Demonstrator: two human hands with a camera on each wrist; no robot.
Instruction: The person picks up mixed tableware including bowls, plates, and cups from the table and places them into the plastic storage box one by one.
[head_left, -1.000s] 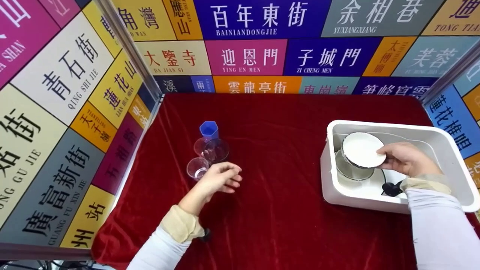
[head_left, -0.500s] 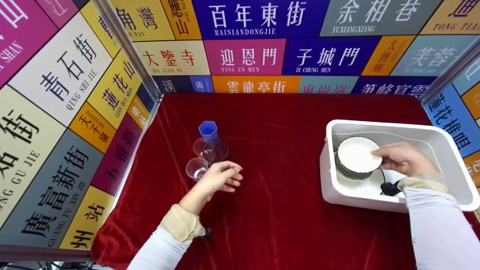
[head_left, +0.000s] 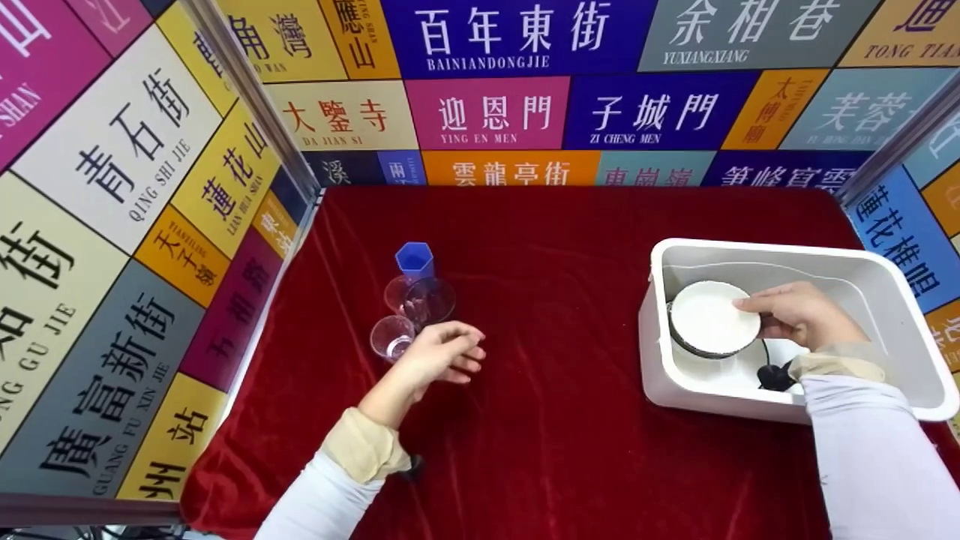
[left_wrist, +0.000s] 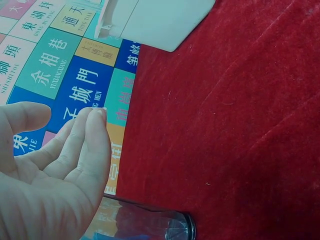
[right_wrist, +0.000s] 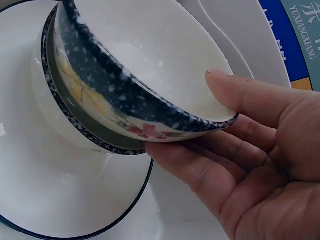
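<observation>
My right hand [head_left: 806,315] pinches the rim of a white bowl [head_left: 715,318], thumb inside and fingers beneath. In the right wrist view this bowl [right_wrist: 145,100] has a speckled dark-blue band and painted flowers, and it sits tilted in the mouth of a second bowl [right_wrist: 75,120]. Under both lies a white plate [right_wrist: 75,195] with a dark rim line. All are inside the white plastic bin [head_left: 720,397]. My left hand [head_left: 439,354] hovers with relaxed fingers, holding nothing, beside a clear glass [head_left: 391,336].
Behind that glass stand a darker transparent glass [head_left: 429,298] and a blue hexagonal cup [head_left: 415,259]. A black object [head_left: 775,377] lies in the bin by my right wrist. Red velvet cloth [head_left: 555,420] covers the table, and sign-printed panels [head_left: 487,112] wall the back and left.
My right hand has lowered the held bowl and moved it slightly left, onto the lower bowl. The left hand stays in place.
</observation>
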